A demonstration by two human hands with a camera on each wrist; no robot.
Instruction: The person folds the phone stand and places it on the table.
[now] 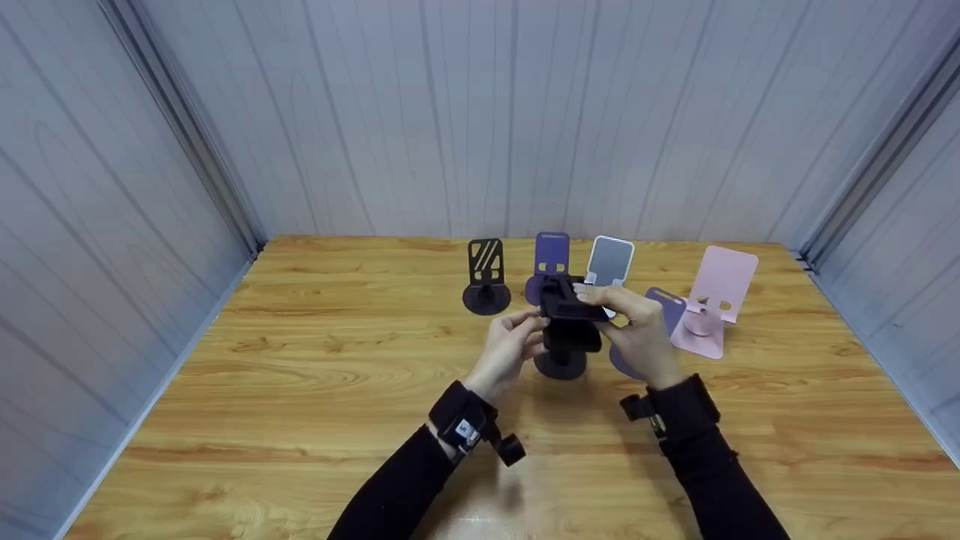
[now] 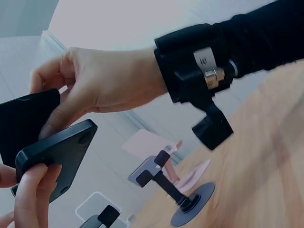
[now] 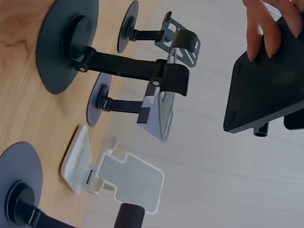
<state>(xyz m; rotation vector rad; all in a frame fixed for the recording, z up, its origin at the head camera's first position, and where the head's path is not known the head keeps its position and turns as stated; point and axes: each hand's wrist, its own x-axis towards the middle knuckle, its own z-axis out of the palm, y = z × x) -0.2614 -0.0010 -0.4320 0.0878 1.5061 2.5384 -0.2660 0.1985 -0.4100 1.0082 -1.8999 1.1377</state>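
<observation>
Both hands hold a black folding phone stand point(image 1: 574, 306) above the table, with two dark flat panels showing at an angle to each other in the left wrist view. My left hand point(image 1: 504, 349) pinches its left side, thumb against one panel point(image 2: 28, 116). From the right, my right hand point(image 1: 641, 334) grips it, fingers over the top in the head view. Right wrist view: a slab of the held stand point(image 3: 268, 83) has a short cylinder below its edge. Directly beneath, partly hidden, is a dark stand with a round base point(image 1: 561, 366).
Along the back stand a black slotted phone stand point(image 1: 486, 259), a purple one point(image 1: 553, 247) and a white-framed grey one point(image 1: 611, 259). A second purple stand point(image 1: 667, 304) is partly behind my right hand, beside a pink stand point(image 1: 724, 281). Panelled walls enclose the wooden table point(image 1: 337, 360).
</observation>
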